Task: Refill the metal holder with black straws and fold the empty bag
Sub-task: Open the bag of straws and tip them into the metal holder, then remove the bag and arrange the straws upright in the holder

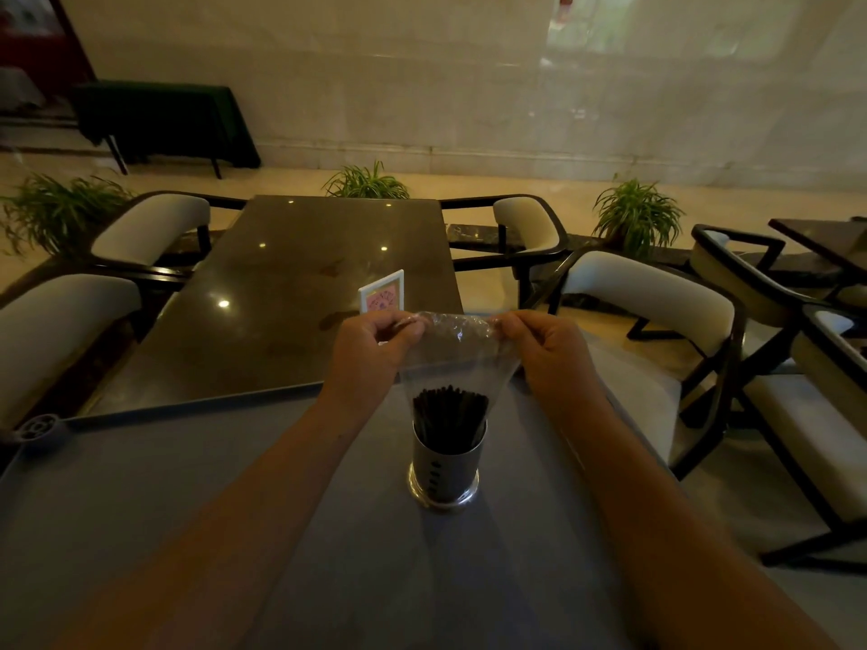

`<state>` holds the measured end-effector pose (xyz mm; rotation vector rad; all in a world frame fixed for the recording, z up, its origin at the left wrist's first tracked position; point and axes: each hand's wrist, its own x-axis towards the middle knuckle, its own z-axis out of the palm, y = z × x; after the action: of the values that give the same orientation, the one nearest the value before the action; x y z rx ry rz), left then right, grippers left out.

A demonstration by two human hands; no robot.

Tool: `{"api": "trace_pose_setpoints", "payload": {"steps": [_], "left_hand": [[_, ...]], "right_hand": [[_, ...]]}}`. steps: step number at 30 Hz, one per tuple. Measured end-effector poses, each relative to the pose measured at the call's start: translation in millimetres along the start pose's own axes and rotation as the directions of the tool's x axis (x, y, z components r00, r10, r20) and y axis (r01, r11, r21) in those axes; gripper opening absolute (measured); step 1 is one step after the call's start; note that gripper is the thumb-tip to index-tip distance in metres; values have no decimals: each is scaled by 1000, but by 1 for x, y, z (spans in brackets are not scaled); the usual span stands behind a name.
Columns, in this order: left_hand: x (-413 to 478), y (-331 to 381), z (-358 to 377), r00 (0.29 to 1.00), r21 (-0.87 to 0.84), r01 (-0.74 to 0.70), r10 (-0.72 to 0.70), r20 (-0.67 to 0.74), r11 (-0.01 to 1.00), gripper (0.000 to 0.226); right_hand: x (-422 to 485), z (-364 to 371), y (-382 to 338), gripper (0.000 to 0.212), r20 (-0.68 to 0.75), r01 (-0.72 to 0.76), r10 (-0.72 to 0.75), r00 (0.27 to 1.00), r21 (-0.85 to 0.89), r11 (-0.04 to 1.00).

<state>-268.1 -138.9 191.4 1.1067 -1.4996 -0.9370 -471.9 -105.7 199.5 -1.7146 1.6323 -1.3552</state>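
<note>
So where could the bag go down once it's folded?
The grey surface is bare left of the left forearm, out to its rim, and between both forearms nearer than the metal holder. The dark table beyond is bare left of the card sign. It is crowded above the holder, where the left hand and right hand hold the bag.

The straws are black. The holder is shiny silver with a row of small dark slots. The bag is clear. The surface at the bottom is grey. The table in the middle is dark brown. The card is white and pink. The chairs are cream with black frames. The plants are green.
</note>
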Motion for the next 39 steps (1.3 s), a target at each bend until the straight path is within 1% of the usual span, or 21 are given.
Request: {"api": "trace_pose_setpoints", "payload": {"steps": [3, 7, 14, 19, 25, 28, 30, 32, 35, 39], "left_hand": [[5, 9, -2, 1000, 29, -28, 28, 14, 999, 15], [11, 20, -5, 993, 47, -110, 108, 45, 993, 13], [22, 41, -12, 979, 22, -197, 195, 58, 980, 11], [28, 62, -16, 962, 13, -269, 269, 45, 963, 9], [39, 79, -22, 949, 10, -315, 315, 14, 949, 12], [44, 87, -28, 933, 45, -360, 358, 47, 932, 12], [44, 98, -33, 909, 101, -417, 411, 71, 903, 12], [42, 111, -39, 885, 159, -466, 461, 68, 870, 13], [42, 130, -52, 859, 208, -501, 513, -1, 840, 13], [37, 147, -76, 839, 261, -496, 534, -102, 828, 19]], "right_hand": [[4, -7, -9, 22, -9, 35, -36, 999, -71, 997], [12, -16, -16, 23, 0, 49, -49, 999, -120, 992], [25, -27, -34, 21, -47, 96, -104, 993, -146, 985], [40, -40, -51, 25, -57, 184, -198, 979, -183, 966], [55, -53, -69, 28, -79, 278, -308, 948, -265, 923], [58, -63, -77, 28, -78, 327, -372, 925, -333, 884], [59, -69, -83, 29, -76, 375, -432, 899, -377, 847], [60, -72, -90, 30, -91, 418, -485, 870, -386, 822], [62, -71, -105, 33, -131, 482, -550, 825, -346, 805], [68, -54, -129, 30, -196, 538, -590, 783, -262, 801]]}}
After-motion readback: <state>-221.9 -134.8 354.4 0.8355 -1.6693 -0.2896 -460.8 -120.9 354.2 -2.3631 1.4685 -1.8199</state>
